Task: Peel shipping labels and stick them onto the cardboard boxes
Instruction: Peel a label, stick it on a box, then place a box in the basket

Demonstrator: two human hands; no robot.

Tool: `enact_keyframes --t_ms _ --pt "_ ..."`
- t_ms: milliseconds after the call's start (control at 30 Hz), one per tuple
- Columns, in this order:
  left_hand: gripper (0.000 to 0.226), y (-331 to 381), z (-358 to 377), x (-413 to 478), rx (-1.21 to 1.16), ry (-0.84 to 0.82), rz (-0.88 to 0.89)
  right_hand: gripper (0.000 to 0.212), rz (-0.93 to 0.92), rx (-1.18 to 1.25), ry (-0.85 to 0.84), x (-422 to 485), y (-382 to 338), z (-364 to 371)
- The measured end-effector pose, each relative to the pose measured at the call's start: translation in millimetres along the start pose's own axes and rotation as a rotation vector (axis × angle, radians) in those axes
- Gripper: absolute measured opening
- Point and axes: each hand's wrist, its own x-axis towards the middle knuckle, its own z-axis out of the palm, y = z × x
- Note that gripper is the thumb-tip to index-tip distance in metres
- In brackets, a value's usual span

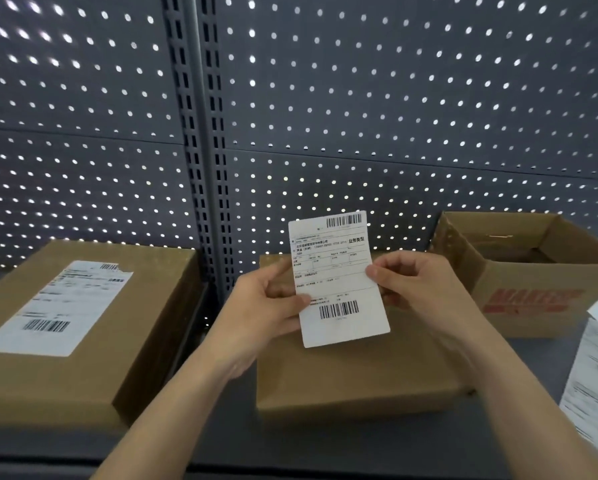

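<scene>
The shipping label is held upright, printed face toward the camera, above the closed middle box and clear of its lid. The left hand pinches the label's left edge, thumb on the front and curled fingers behind. The right hand pinches the right edge in the same way. Whether the backing is separated cannot be told.

Surroundings:
- A larger closed box lies to the left, apart from the middle box. A stuck label lies flat on its lid, with one upper corner torn.
- An open box with red print on its front wall stands to the right rear, near the middle box. Its contents are unclear.
- A stack of printed sheets sits at the right edge, partly cut off and blurred.

Both forearms cross the front of the middle box and cover part of its lid.

The boxes rest on a dark grey shelf surface. Behind them rises a grey perforated back panel, split by a slotted upright post. Light shows through the perforations.

A bare strip of shelf runs between the left and middle boxes. The shelf's front edge lies along the bottom of the view. The space above the boxes is open up to the panel.
</scene>
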Motion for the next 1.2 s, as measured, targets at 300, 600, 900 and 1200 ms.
enact_keyframes --t_ms 300,600,900,1200 --pt "0.041 -6.6 9.9 10.9 0.070 0.122 0.034 0.022 0.077 0.107 -0.055 7.0 15.9 -12.3" --pt "0.062 -7.4 15.5 13.2 0.297 0.097 0.087 0.020 0.039 -0.023 -0.117 9.1 20.3 -25.2" --pt "0.079 -12.8 17.5 13.9 0.404 0.101 0.104 0.030 -0.015 -0.148 -0.178 7.6 24.4 -27.9" --pt "0.119 -16.6 19.4 9.3 0.473 0.062 0.111 0.040 -0.047 -0.268 -0.216 7.6 29.0 -26.3"
